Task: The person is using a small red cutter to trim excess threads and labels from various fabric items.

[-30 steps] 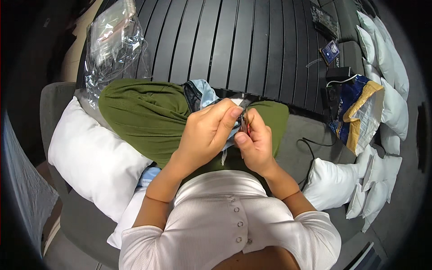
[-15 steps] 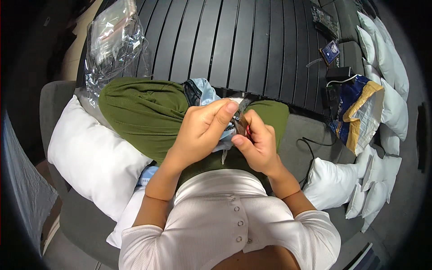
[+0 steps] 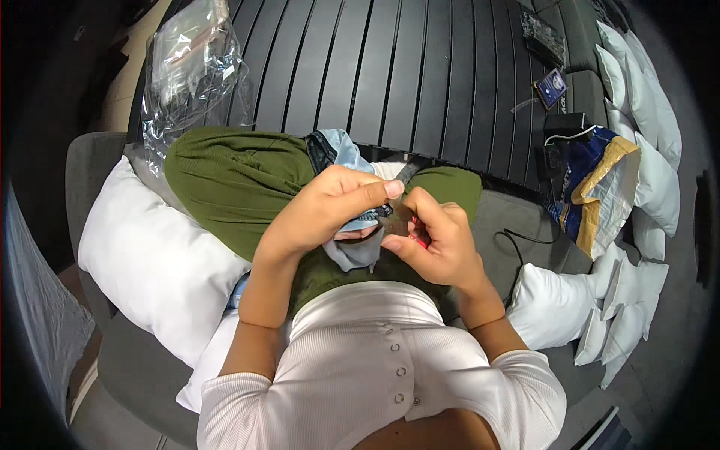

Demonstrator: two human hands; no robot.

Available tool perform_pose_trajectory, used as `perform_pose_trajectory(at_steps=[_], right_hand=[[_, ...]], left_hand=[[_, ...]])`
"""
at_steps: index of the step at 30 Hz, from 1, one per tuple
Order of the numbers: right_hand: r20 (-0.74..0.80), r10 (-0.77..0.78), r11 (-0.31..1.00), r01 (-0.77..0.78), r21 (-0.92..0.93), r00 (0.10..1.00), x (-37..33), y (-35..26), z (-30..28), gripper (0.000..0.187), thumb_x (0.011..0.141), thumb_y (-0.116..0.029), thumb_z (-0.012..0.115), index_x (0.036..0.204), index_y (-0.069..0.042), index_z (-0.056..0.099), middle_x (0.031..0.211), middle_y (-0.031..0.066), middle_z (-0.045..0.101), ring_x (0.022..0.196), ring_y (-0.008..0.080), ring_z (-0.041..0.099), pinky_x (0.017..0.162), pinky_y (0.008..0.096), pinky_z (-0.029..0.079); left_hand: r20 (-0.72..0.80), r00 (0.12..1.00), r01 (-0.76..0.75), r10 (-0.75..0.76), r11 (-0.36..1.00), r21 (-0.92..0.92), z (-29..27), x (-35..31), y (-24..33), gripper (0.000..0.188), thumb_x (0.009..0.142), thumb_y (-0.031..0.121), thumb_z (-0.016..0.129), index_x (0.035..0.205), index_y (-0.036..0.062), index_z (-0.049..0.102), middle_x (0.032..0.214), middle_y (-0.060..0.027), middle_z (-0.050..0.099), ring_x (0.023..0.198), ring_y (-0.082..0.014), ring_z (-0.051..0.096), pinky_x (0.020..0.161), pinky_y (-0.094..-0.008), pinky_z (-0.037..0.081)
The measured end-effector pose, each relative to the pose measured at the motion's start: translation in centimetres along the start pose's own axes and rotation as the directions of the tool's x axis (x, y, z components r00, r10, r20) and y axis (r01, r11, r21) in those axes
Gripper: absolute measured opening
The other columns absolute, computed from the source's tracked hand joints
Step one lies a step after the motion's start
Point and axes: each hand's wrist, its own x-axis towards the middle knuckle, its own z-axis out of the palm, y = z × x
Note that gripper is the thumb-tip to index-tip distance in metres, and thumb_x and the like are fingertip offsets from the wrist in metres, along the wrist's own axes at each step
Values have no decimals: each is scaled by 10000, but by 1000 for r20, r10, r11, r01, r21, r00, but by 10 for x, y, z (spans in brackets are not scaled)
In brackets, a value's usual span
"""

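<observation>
1. Two hands meet over the lap: the left hand and the right hand work close together on a small piece of light blue denim fabric that lies bunched across the olive-green trouser legs.
2. The left hand's fingers are curled, with the thumb stretched flat toward the right, pinching a fold of the denim; the grey-white underside of the cloth hangs below the palm.
3. The right hand's fingers are drawn narrow around a small tool with a red part, thumb and forefinger pressed together near the cloth edge. What the tool is cannot be told; most of it is hidden in the fist.
4. Judging from this, the step in hand looks like fine work on a seam or edge of the denim, with the cloth held taut by one hand and picked at or stitched by the other.
5. The next move would call for a steady pinch on the fold and a small, exact motion of the tool tip, since the working spot is tiny and partly covered by the thumbs.
6. Around the person: a white pillow at the left, a crumpled clear plastic bag on the dark slatted table, and a blue-and-yellow pouch at the right.
</observation>
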Motion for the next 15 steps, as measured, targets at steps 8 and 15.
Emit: perform_pose_trajectory(at_steps=[8,15], right_hand=[[65,-39,998,42,-38,997,1,5,-3,320,719,-242,660,834,13,505,512,48,397,416,149,414,416,240,320],[106,-35,995,44,-88,994,2,4,-7,285,739,-209,626,856,27,514,506,69,396,401,181,424,411,254,324]], left_hand=[[108,987,123,-121,992,-8,-10,7,-6,299,849,235,519,690,-3,605,496,35,441,387,-16,314,348,-184,216],[132,979,157,-154,988,-12,-9,8,-1,299,841,212,521,652,-7,597,476,23,447,360,-20,317,336,-182,214]])
